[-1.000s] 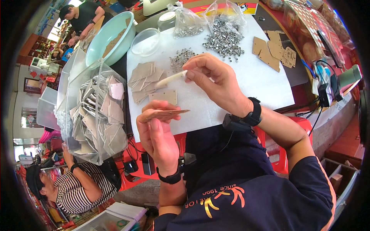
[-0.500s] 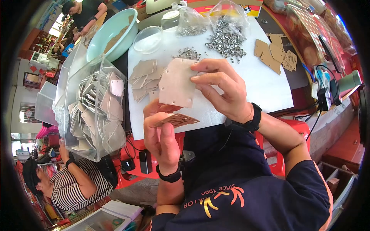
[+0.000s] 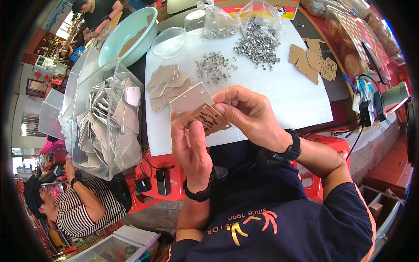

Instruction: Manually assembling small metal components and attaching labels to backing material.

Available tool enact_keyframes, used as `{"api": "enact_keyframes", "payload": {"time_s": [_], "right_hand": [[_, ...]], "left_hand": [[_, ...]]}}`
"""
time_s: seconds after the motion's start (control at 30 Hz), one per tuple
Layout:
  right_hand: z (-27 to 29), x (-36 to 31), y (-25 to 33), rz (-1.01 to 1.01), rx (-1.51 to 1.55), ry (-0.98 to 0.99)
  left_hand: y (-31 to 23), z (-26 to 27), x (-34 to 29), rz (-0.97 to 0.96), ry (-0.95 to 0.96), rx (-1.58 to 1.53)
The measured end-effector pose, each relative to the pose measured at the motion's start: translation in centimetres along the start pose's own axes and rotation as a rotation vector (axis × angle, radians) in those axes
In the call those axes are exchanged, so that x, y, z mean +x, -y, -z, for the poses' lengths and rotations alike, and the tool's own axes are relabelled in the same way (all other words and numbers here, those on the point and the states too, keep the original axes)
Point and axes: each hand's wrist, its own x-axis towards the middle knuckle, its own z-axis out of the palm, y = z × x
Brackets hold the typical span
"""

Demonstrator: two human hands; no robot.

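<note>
Above the front of a white sheet (image 3: 301, 100), I hold two flat pieces between my hands. One is a thin plain grey-beige plate (image 3: 192, 99) with small holes along its edges. The other, a brown plate (image 3: 208, 120) with dark engraved markings, overlaps its lower right part. My left hand (image 3: 192, 150) is closed on the brown plate from below, the thumb on its marked face. My right hand (image 3: 253, 113) pinches the upper right edge where both plates meet, its fingertips partly covering them. Just beyond lies a loose stack of plain plates (image 3: 163, 76).
Small metal studs (image 3: 214, 66) lie scattered, with a larger heap (image 3: 257, 46) spilling from a clear bag. A clear bin (image 3: 109, 126) of plates stands left, a pale blue basin (image 3: 131, 37) behind it. Brown plates (image 3: 303, 61) lie at right. Two other people are at left.
The plain plate has come down and tilted against the brown plate. My right hand has moved lower, and the brown plate's marked face has turned upward into view.
</note>
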Motion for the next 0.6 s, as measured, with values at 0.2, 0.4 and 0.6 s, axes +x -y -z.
{"api": "enact_keyframes", "payload": {"time_s": [0.2, 0.4, 0.6], "right_hand": [[-1.0, -0.3, 0.3, -0.013, 0.033, -0.042], [-0.7, -0.4, -1.0, -0.018, -0.022, -0.083], [-0.4, 0.0, -1.3, -0.074, 0.043, -0.092]], "left_hand": [[0.0, -0.6, 0.1, 0.026, -0.097, -0.001], [-0.4, -1.1, 0.7, 0.098, -0.072, -0.032], [-0.6, -2.7, 1.7, -0.057, -0.168, -0.104]]}}
